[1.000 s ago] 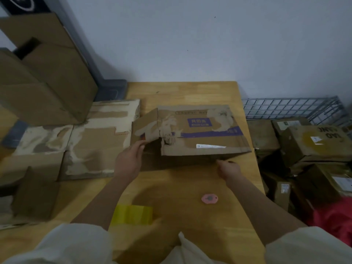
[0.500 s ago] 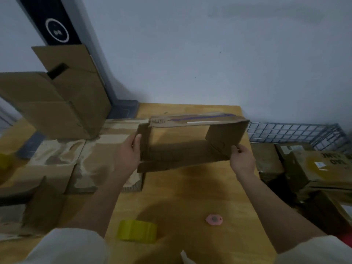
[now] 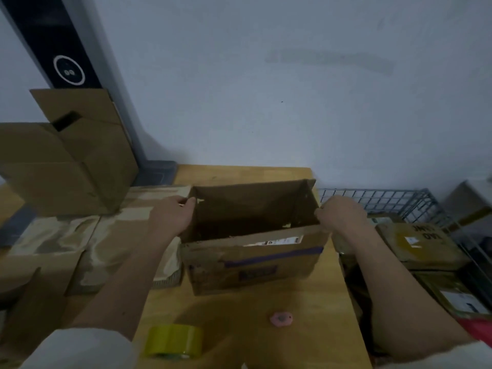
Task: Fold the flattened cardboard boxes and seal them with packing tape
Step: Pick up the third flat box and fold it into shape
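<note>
While both hands hold it up, opened brown cardboard box with purple stripe over wooden table, left hand grip on left wall, right hand grip on right wall, yellow packing tape roll near front edge.

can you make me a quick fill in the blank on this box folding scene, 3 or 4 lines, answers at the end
1. The left hand and right hand hold the opened cardboard box by its two ____.
2. The tape roll near the left sleeve is ____ in colour.
3. The small pink object lies on the wooden ____.
4. The stripe across the box's near side is ____.

Answers: ends; yellow; table; purple
</note>
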